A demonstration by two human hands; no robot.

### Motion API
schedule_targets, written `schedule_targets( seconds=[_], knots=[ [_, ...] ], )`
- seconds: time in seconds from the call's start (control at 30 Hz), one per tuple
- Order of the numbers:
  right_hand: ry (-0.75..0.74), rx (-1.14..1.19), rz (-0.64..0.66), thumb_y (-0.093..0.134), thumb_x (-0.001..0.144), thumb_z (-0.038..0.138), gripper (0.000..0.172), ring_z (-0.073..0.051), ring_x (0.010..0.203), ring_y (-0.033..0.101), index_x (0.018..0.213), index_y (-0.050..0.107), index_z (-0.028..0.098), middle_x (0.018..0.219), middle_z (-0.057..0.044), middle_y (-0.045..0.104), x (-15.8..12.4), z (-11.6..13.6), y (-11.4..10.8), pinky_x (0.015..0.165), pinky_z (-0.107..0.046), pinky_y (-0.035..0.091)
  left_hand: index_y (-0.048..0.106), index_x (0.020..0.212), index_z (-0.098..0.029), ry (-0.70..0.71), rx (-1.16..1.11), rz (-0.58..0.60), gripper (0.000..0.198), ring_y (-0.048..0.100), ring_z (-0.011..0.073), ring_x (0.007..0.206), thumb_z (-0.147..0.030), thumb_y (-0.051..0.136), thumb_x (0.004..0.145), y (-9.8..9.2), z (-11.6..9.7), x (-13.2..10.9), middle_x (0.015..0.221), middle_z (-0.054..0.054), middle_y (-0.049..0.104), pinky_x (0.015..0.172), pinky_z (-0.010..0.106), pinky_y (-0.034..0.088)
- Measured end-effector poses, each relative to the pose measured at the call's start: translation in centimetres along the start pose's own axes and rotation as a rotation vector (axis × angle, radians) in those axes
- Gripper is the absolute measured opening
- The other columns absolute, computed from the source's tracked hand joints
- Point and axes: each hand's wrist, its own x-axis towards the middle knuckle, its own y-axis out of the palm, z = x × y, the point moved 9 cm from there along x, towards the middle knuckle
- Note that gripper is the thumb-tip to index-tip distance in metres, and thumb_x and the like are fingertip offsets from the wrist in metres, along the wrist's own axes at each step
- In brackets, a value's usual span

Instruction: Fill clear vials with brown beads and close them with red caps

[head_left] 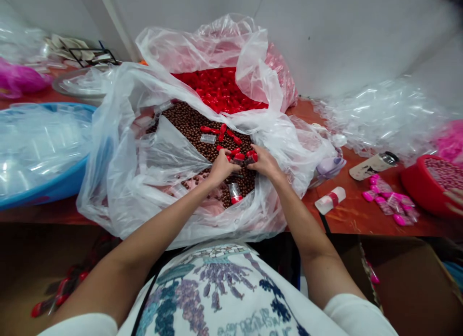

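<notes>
My left hand (223,168) is closed around a small clear container with a red cap (238,157), over a heap of round brown beads (184,119). Opposite it, my right hand (266,162) grips another small red-capped container (251,156), partly hidden by the fingers. The beads lie in a large translucent plastic bag (119,181) with its mouth spread wide. On the heap are several loose red caps (222,132) and a clear empty container (208,139). Below my hands, a clear container with a red end (235,193) rests on the beads.
Behind stands a bag of red pieces (217,87). A blue tub (47,191) of clear containers is at left. Rightward on the red table (347,215) are a tumbler (374,166), pink-capped containers (392,201) and a red bowl (419,186) touched by another person's hand (456,201). Cardboard boxes (408,278) sit below.
</notes>
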Motion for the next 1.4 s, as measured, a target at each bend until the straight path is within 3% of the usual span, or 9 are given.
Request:
schedule_targets(
  seconds=[0.13, 0.3, 0.5, 0.73, 0.83, 1.07, 1.17, 1.3, 1.4],
  knots=[
    [0.008, -0.018, -0.005, 0.074, 0.061, 0.029, 0.079, -0.027, 0.109, 0.052, 0.133, 0.044, 0.018, 0.12, -0.01, 0.052, -0.3, 0.0, 0.0, 0.092, -0.039, 0.044, 0.054, 0.111, -0.015, 0.068, -0.084, 0.342, 0.05, 0.058, 0.0147, 0.067, -0.016, 0.062, 0.062, 0.0, 0.4, -2.7, 0.084, 0.001, 0.062, 0.061, 0.026, 0.046],
    [-0.038, -0.054, -0.024, 0.074, 0.059, 0.028, 0.058, -0.024, 0.101, 0.051, 0.114, 0.057, 0.019, 0.109, -0.007, 0.049, -1.3, 1.2, -0.1, 0.089, -0.037, 0.044, 0.055, 0.121, -0.022, 0.524, 0.379, 0.672, 0.065, 0.055, 0.021, 0.106, -0.008, 0.056, 0.058, 1.6, -1.7, -8.7, 0.122, 0.004, 0.057, 0.086, 0.028, 0.044],
    [-0.135, 0.154, -0.037, 0.066, 0.063, 0.016, 0.05, -0.021, 0.101, 0.053, 0.112, 0.056, 0.022, 0.108, -0.004, 0.055, -3.1, 2.5, 0.1, 0.091, -0.036, 0.043, 0.057, 0.118, -0.027, 0.689, 0.78, 0.573, 0.055, 0.06, 0.017, 0.084, -0.012, 0.051, 0.066, 3.2, -2.0, -9.8, 0.111, 0.002, 0.058, 0.06, 0.026, 0.039],
    [0.115, 1.047, -0.183, 0.077, 0.057, 0.022, 0.063, -0.015, 0.083, 0.061, 0.115, 0.053, 0.024, 0.101, 0.001, 0.064, -4.8, -0.5, 0.0, 0.079, -0.031, 0.049, 0.062, 0.094, -0.018, 0.591, 0.848, 0.394, 0.031, 0.059, 0.0204, 0.078, -0.027, 0.06, 0.065, 2.3, -1.5, -8.7, 0.098, 0.007, 0.059, 0.059, 0.029, 0.037],
    [0.224, 1.305, -0.18, 0.079, 0.054, 0.021, 0.061, -0.013, 0.077, 0.062, 0.11, 0.055, 0.025, 0.092, 0.004, 0.066, -5.9, -0.6, 0.9, 0.073, -0.029, 0.052, 0.061, 0.09, -0.019, 0.499, 0.653, 0.291, 0.029, 0.059, 0.0216, 0.081, -0.025, 0.063, 0.062, 0.4, -1.4, -8.1, 0.088, 0.004, 0.062, 0.064, 0.029, 0.039],
    [0.308, 1.459, -0.056, 0.075, 0.059, 0.024, 0.044, -0.014, 0.085, 0.065, 0.099, 0.058, 0.026, 0.095, 0.004, 0.067, -6.8, 2.8, 4.1, 0.087, -0.036, 0.054, 0.061, 0.102, -0.017, -0.049, -0.349, 0.237, 0.041, 0.06, 0.0144, 0.061, -0.027, 0.069, 0.064, -4.3, 2.4, -8.1, 0.08, 0.002, 0.066, 0.056, 0.026, 0.046],
    [0.258, 1.43, 0.069, 0.074, 0.063, 0.027, 0.046, -0.016, 0.092, 0.065, 0.105, 0.056, 0.026, 0.102, 0.002, 0.067, -7.1, 7.4, 6.1, 0.088, -0.039, 0.053, 0.061, 0.106, -0.016, -0.234, -0.796, 0.249, 0.047, 0.064, 0.0157, 0.064, -0.022, 0.072, 0.061, -5.4, 3.6, -10.8, 0.085, 0.005, 0.069, 0.061, 0.031, 0.053],
    [0.151, 1.419, 0.168, 0.076, 0.065, 0.028, 0.052, -0.017, 0.091, 0.065, 0.111, 0.054, 0.027, 0.107, 0.0, 0.066, -8.9, 15.5, 8.1, 0.084, -0.035, 0.054, 0.061, 0.11, -0.015, -0.244, -1.161, 0.19, 0.049, 0.067, 0.0214, 0.078, -0.013, 0.07, 0.062, -8.9, 4.8, -16.0, 0.091, 0.008, 0.071, 0.076, 0.043, 0.055],
    [0.001, 1.338, 0.304, 0.074, 0.069, 0.032, 0.053, -0.017, 0.095, 0.064, 0.117, 0.052, 0.027, 0.112, -0.003, 0.064, -11.1, 22.7, 9.7, 0.088, -0.034, 0.052, 0.061, 0.111, -0.015, -0.268, -1.297, 0.051, 0.047, 0.066, 0.0262, 0.091, -0.014, 0.066, 0.064, -12.4, 7.9, -21.1, 0.093, 0.008, 0.072, 0.081, 0.049, 0.054]
  ],
)
